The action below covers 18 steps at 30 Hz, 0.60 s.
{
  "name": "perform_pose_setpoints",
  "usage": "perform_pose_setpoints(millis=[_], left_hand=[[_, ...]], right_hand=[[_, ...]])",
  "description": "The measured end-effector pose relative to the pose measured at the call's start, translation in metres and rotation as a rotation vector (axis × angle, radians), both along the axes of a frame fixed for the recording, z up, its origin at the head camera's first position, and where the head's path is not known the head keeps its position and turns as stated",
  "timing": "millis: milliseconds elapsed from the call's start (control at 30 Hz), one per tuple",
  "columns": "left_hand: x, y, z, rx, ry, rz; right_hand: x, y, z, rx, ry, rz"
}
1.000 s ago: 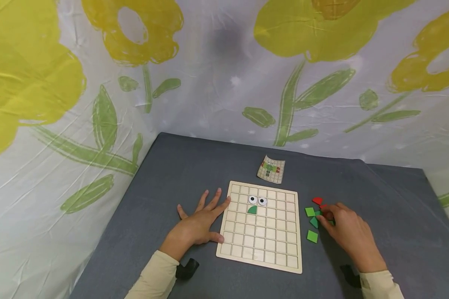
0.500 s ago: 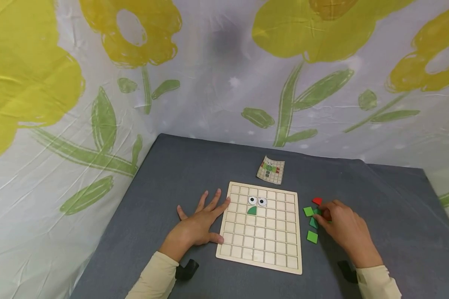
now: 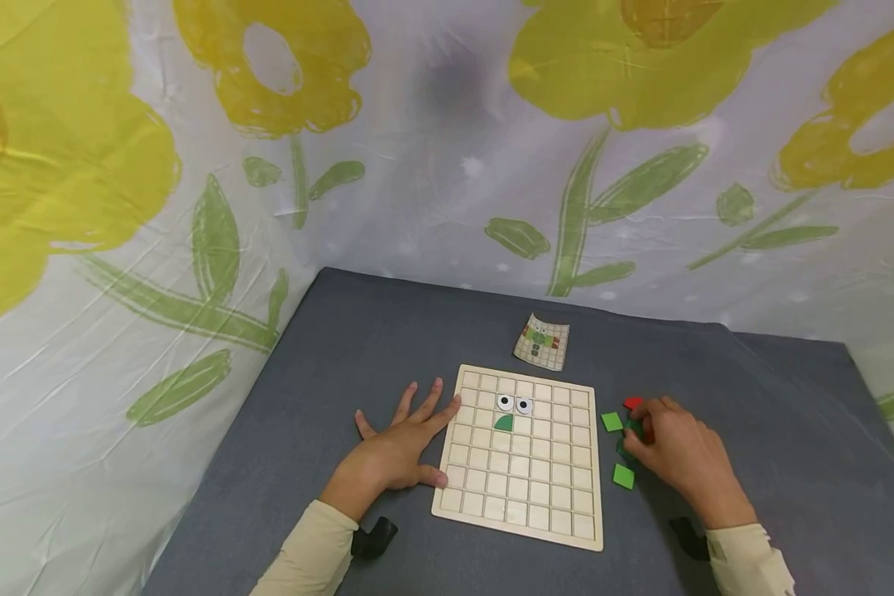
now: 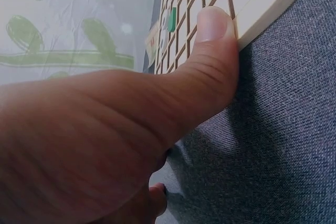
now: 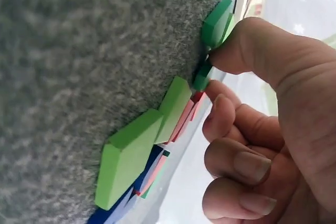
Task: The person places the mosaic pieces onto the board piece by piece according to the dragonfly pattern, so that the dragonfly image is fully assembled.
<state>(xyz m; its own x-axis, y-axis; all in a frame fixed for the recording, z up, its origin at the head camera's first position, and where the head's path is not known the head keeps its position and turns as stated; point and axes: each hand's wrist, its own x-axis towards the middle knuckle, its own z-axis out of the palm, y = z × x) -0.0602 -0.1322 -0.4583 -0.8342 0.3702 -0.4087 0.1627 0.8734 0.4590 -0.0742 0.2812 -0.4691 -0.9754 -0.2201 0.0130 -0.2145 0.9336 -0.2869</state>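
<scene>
My left hand (image 3: 398, 451) lies with fingers spread at the left edge of a pale wooden grid board (image 3: 517, 468). Its thumb (image 4: 215, 35) presses on the board's near corner area. Two round eye pieces (image 3: 514, 404) and a dark green quarter-round piece (image 3: 504, 423) sit in the upper grid. Right of the board, my right hand (image 3: 681, 447) pinches a small dark green piece (image 5: 202, 75) between thumb and index finger, low over the cloth. Another dark green piece (image 5: 216, 24) lies beside the thumb. Its other fingers are curled.
Light green squares (image 3: 612, 422) and a red piece (image 3: 632, 403) lie around the right hand. In the right wrist view, light green blocks (image 5: 128, 156) and blue pieces (image 5: 149, 169) stretch away. A patterned picture card (image 3: 542, 341) lies behind the board on the dark cloth (image 3: 410, 323).
My right hand has shifted slightly left among the pieces, covering more of the dark green ones. The upper light green square has slid a little toward the board. The left hand stays put.
</scene>
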Motion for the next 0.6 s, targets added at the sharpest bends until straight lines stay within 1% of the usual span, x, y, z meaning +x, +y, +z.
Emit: perform_pose_setpoints(millis=[100,267,433,600], left_hand=[[0.0,0.0,0.0,-0.001,-0.004,0.002],[0.0,0.0,0.0,-0.008,-0.002,-0.003],[0.0,0.0,0.0,-0.015,-0.001,-0.001],[0.0,0.001,0.0,-0.019,0.004,0.001]], right_hand=[[-0.001,-0.002,0.002,0.008,0.02,0.015],[-0.001,-0.012,0.008,-0.004,0.079,0.049],[0.0,-0.029,0.013,-0.033,0.127,0.115],[-0.001,-0.048,0.012,-0.052,0.171,0.178]])
